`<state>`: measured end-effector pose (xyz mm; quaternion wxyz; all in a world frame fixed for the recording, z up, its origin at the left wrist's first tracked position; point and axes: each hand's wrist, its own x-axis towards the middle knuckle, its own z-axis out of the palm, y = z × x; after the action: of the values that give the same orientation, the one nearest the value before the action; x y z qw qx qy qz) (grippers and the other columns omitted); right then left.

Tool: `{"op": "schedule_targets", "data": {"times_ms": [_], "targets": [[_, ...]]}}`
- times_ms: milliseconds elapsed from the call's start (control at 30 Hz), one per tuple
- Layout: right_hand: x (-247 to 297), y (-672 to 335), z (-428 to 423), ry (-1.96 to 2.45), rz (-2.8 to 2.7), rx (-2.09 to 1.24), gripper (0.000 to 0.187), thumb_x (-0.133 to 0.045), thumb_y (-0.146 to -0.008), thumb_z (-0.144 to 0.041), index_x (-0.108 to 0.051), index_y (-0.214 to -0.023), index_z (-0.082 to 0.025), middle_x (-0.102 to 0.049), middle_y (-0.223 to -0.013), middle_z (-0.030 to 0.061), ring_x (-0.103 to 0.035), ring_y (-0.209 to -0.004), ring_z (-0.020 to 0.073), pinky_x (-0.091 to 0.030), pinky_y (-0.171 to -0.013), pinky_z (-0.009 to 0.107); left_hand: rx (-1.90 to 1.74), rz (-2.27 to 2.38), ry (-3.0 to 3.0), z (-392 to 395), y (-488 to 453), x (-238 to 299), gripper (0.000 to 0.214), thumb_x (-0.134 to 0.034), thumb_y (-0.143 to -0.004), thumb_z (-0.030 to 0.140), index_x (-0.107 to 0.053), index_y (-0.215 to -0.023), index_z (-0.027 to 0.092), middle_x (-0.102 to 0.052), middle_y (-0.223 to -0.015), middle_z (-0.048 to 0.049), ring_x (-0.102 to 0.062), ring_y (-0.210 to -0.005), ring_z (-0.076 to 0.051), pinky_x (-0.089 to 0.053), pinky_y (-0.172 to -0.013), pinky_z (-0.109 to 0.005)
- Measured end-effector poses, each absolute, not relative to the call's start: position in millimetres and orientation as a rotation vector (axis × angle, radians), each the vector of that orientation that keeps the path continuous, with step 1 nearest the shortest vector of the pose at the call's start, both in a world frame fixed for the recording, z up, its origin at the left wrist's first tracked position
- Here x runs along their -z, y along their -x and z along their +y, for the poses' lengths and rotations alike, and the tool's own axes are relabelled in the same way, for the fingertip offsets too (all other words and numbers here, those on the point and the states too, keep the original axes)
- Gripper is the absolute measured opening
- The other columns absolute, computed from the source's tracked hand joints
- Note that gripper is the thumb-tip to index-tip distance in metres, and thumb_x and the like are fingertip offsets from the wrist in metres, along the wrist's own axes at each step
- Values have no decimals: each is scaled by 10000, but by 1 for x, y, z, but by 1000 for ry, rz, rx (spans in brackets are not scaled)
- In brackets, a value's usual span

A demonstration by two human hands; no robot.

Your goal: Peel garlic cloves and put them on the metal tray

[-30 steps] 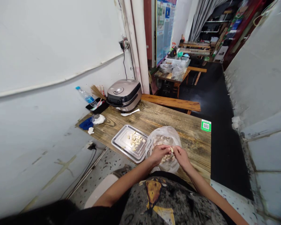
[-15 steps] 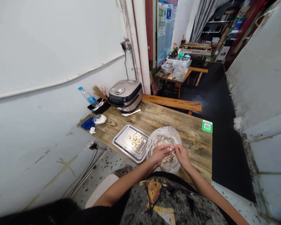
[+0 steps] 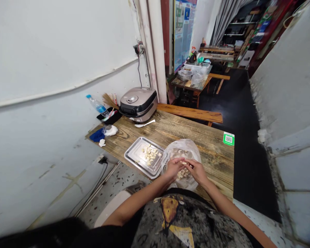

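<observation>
Over an open clear plastic bag [image 3: 192,145], my left hand [image 3: 174,168] and my right hand [image 3: 197,171] meet at the fingertips. A small pale garlic clove [image 3: 184,163] is pinched between them, touched by the fingers of both. Inside the bag lie several unpeeled cloves [image 3: 183,174] and loose skins, partly hidden under my hands. Just left of the bag sits a shallow metal tray [image 3: 134,151], its near right edge against the plastic. Several peeled garlic cloves [image 3: 149,154] are scattered on the tray, mostly toward its right half.
A rice cooker [image 3: 139,103] stands at the table's far side, with a white plastic knife-like utensil [image 3: 145,123] before it. Farther left are a black box [image 3: 110,117] with a water bottle [image 3: 99,107], and a blue cloth [image 3: 97,135]. A green QR card [image 3: 228,138] lies at the right corner.
My right hand has shifted slightly left, closer to the left hand, and its fingers have turned inward over the clove. The tray and the bag stay in place.
</observation>
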<state>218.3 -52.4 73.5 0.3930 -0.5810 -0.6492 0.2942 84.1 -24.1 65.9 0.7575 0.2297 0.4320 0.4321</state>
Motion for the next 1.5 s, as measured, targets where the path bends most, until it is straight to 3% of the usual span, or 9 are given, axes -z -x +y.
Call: {"op": "schedule_targets", "data": {"times_ms": [167, 433, 733, 933, 1233, 1500], "targets": [[-79, -215, -52, 1438, -1568, -747, 244, -525, -789, -393, -676, -849, -211, -663, -806, 43, -591, -721, 177, -448, -684, 289, -929, 884, -415, -26, -85, -72, 333, -731, -613, 169, -638, -926, 106, -664, -867, -89, -622, -824, -164, -443, -880, -340], [-79, -218, -51, 1397, -1170, -1082, 338, -610, -700, -472, -633, -835, -163, -639, -714, 39, -540, -593, 139, -435, -555, 251, -894, 803, -503, -30, -85, -78, 337, -763, -568, 268, -676, -839, 87, -668, -854, -93, -611, -785, -159, -440, -855, -331], [-94, -221, -50, 1301, -921, -1343, 326, -678, -617, -471, -567, -628, -165, -523, -491, -40, -380, -407, 69, -278, -405, 203, -826, 771, -661, -27, -80, -85, 359, -733, -605, 316, -682, -882, 92, -672, -795, -74, -610, -709, -143, -468, -809, -336], [-87, -220, -48, 1438, -1045, -1263, 347, -605, -658, -516, -526, -619, -180, -425, -414, -67, -339, -371, 75, -252, -370, 203, -802, 801, -629, -31, -80, -80, 394, -749, -578, 326, -684, -883, 85, -670, -772, -81, -611, -691, -141, -472, -806, -334], [-78, -212, -52, 1408, -951, -1272, 377, -449, -771, -543, -515, -660, -188, -470, -504, -30, -399, -411, 91, -347, -403, 219, -882, 814, -691, -31, -77, -78, 418, -733, -598, 344, -669, -924, 90, -679, -829, -96, -623, -749, -171, -470, -818, -349], [-89, -209, -60, 1365, -862, -1508, 368, -479, -750, -539, -414, -608, -206, -277, -437, -91, -181, -350, 53, -154, -332, 191, -855, 960, -1208, -29, -76, -93, 320, -658, -660, 381, -680, -852, 125, -673, -732, -56, -578, -620, -139, -466, -618, -246]]}}
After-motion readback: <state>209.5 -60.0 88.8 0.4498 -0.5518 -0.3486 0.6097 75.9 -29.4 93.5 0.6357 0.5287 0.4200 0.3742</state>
